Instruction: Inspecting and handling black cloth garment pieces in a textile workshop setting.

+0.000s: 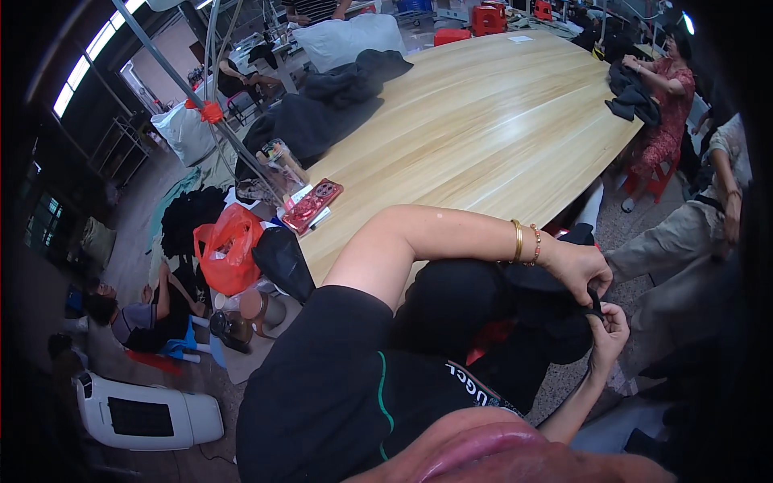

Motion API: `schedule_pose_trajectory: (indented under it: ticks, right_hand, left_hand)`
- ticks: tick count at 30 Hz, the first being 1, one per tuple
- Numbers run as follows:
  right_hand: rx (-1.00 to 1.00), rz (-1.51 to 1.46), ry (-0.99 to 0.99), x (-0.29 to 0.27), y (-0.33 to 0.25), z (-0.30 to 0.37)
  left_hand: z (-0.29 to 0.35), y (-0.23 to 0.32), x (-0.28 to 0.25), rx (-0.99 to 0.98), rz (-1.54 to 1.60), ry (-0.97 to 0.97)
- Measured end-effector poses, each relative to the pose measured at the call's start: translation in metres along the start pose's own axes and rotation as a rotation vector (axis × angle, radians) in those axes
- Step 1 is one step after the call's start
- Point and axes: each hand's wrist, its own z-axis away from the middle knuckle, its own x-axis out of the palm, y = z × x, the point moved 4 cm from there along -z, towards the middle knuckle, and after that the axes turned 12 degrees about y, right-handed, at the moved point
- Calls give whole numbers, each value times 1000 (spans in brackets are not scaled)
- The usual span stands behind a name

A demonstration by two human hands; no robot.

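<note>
My left hand (578, 271), with bangles at its wrist, pinches the edge of a piece of black fabric (551, 310) over my lap. Just below it, my right hand (609, 332) grips the same fabric between thumb and fingers. Both sets of fingertips nearly meet at a small raised fold of the cloth. The rest of the black fabric hangs across my dark-clothed legs, and its border against them is hard to make out.
A large wooden table (451, 129) spreads ahead, bearing a red-cased phone (314, 204) and dark cloth (322, 113). Left are a red plastic bag (228, 248), bottles and a white air cooler (149, 410). A person holding dark cloth (634, 92) sits far right; another stands nearer.
</note>
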Motion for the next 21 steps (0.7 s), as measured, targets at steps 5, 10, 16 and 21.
schedule_pose_trajectory:
  ticks: [5, 10, 16, 21]
  right_hand:
    - [26, 95, 81, 0, 3, 0]
    - [-9, 147, 127, 4, 1, 2]
    - [-115, 276, 200, 12, -19, 11]
    - [-80, 193, -518, 39, -65, 35]
  left_hand:
    - [0, 4, -2, 13, -67, 36]
    - [1, 12, -2, 68, -151, 96]
    - [0, 27, 1, 127, -373, 171]
    - [-5, -3, -25, -102, 259, 302]
